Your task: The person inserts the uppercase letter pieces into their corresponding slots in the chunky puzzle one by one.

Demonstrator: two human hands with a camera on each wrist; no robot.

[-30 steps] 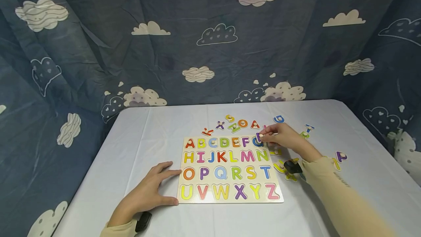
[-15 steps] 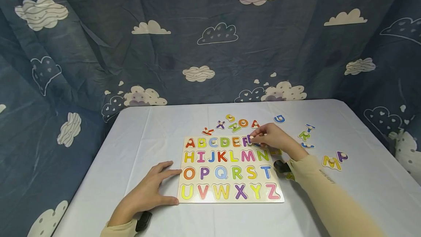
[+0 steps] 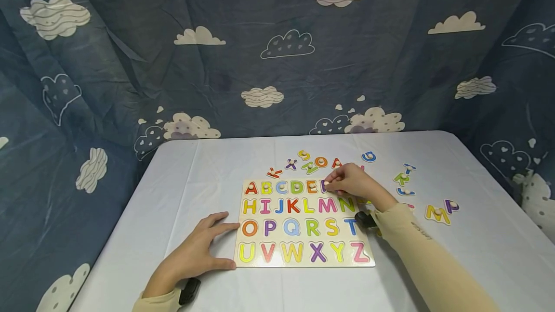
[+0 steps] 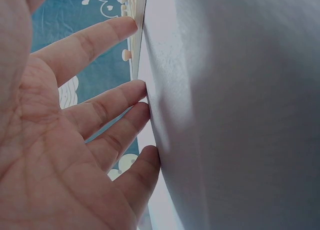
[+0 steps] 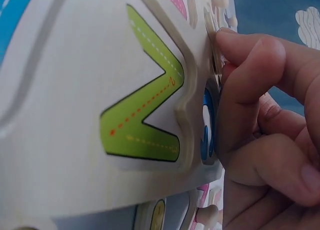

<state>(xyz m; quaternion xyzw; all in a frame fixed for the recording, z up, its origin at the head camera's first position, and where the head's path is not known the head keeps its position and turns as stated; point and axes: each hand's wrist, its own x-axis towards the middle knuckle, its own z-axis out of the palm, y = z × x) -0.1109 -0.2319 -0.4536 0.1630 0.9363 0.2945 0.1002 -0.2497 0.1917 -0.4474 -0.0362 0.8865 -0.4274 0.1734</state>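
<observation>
My right hand (image 3: 353, 183) pinches a purple letter F piece (image 3: 323, 186) by its knob, over the F space in the top row of a wooden alphabet puzzle board (image 3: 303, 266). The right wrist view shows the piece's thin edge under the fingertips; whether it sits fully in the recess cannot be told. Knobbed pieces A (image 3: 251, 188) through E (image 3: 311, 187) lie in their spaces to its left. At the board's left edge rests my left hand (image 3: 192, 252), fingers and thumb spread, thumb at the near corner. The G space is mostly hidden behind the right hand.
Loose letter pieces, among them a red K (image 3: 274, 173), a purple X (image 3: 291, 163) and an orange O (image 3: 321, 162), lie beyond the board. More, including a yellow M or W (image 3: 438, 214) and a purple P (image 3: 451, 206), lie to the right on the white-covered table (image 3: 195, 167).
My right hand has moved left with the purple F piece, from above the G space to the F space, and lowered it. The left hand has stayed in place.
</observation>
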